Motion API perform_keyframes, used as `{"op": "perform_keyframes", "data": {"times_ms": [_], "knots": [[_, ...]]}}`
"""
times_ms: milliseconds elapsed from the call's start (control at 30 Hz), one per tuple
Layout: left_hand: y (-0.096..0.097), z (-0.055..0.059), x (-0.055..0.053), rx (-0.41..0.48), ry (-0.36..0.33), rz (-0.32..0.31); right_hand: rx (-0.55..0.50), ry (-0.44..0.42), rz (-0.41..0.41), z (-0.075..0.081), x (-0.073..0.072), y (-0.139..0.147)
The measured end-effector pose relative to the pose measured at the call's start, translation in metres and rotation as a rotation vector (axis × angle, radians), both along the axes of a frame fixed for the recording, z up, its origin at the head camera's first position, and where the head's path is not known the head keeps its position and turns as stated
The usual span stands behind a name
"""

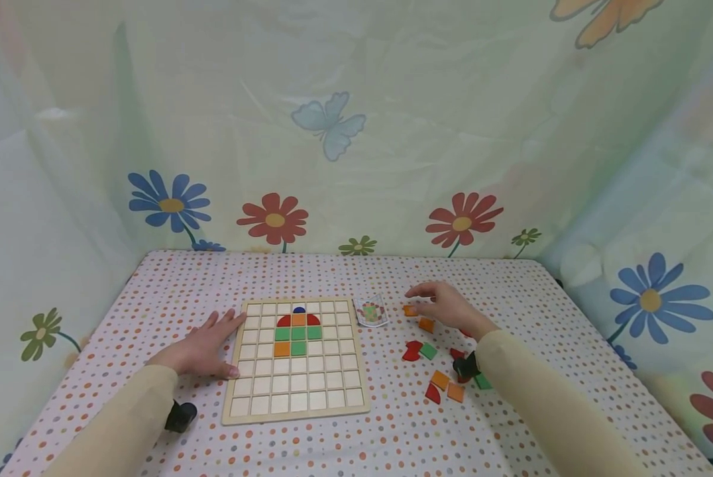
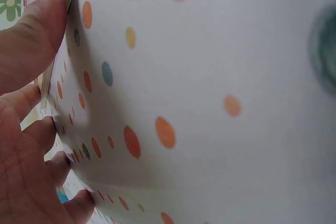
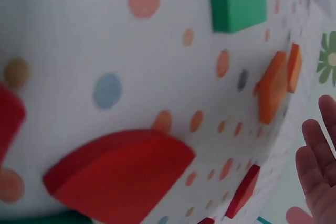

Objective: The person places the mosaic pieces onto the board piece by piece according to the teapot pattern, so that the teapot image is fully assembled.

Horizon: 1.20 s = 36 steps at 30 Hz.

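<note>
My left hand [image 1: 204, 344] lies spread at the left edge of a wooden grid board [image 1: 297, 417], its thumb resting on the frame. Across the board's upper squares sit colored pieces: a blue one [image 1: 299, 309] on top, red quarter-rounds [image 1: 283, 322] beside an orange square [image 1: 298, 319], then a row of green squares [image 1: 298, 333]. Below that row are another orange square [image 1: 281, 348] and a green one. My right hand [image 1: 446, 306] hovers just above the table by two loose orange tiles [image 1: 426, 324]. Its fingers [image 3: 315, 156] extend straight in the right wrist view, holding nothing.
A small printed pattern card [image 1: 371, 311] lies right of the board. Loose red, green and orange tiles [image 1: 440, 379] are scattered nearer the right forearm, some partly hidden by it. A dotted cloth [image 1: 392, 430] covers the table; a flowered curtain [image 1: 392, 179] hangs behind.
</note>
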<state>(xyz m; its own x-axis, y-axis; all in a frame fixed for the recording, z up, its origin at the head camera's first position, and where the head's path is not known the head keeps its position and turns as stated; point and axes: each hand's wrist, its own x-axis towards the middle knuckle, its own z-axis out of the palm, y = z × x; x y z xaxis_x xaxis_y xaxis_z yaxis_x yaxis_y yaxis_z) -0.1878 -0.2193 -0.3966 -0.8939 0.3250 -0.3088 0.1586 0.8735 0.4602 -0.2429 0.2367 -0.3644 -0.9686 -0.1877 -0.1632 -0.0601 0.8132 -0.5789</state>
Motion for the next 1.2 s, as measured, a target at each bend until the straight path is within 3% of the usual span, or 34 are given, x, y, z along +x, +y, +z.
{"op": "perform_keyframes", "data": {"times_ms": [300, 700, 933, 1200], "knots": [[0.001, 0.000, 0.000, 0.001, -0.004, 0.003, 0.120, -0.033, -0.073, -0.015, -0.009, 0.001], [0.001, -0.002, 0.000, 0.002, -0.002, 0.008, 0.173, -0.018, -0.095, -0.023, -0.016, 0.001], [0.002, -0.003, 0.000, 0.001, -0.007, 0.008, 0.198, -0.029, -0.112, -0.022, -0.014, 0.002], [0.001, -0.001, 0.000, -0.013, 0.004, 0.007, 0.153, -0.015, -0.091, -0.007, -0.008, -0.001]]}}
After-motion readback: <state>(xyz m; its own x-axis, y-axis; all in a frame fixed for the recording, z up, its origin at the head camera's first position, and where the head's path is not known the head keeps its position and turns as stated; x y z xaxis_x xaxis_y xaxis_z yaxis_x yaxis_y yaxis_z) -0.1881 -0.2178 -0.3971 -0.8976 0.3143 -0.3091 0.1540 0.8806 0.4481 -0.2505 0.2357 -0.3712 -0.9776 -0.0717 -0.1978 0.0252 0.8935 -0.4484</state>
